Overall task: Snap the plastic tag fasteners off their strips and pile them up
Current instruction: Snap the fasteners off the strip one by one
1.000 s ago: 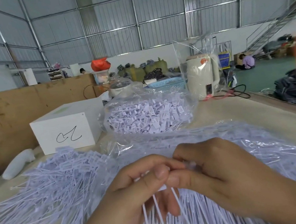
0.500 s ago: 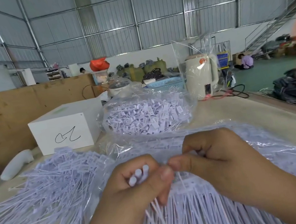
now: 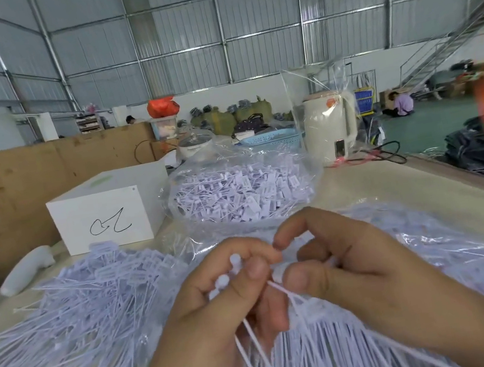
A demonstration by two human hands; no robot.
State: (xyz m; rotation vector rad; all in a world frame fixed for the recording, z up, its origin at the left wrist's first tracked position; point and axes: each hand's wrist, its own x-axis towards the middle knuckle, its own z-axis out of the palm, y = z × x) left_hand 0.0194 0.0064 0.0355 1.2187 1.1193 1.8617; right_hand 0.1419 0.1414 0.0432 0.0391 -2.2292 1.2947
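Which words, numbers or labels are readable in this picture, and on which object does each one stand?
No printed text can be read.
White box: a handwritten black scrawl, not clear as letters.
Tags in the clear bag: any print too small to read.
Cream kettle: orange sticker, blurred.
Blue sign: too small to read.

White box (image 3: 105,209), cream kettle (image 3: 329,128)

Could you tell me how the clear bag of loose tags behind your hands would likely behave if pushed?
The clear bag would probably slump rather than slide as one, since its film looks thin and crinkled. It likely feels light; the tags inside are small plastic pieces.
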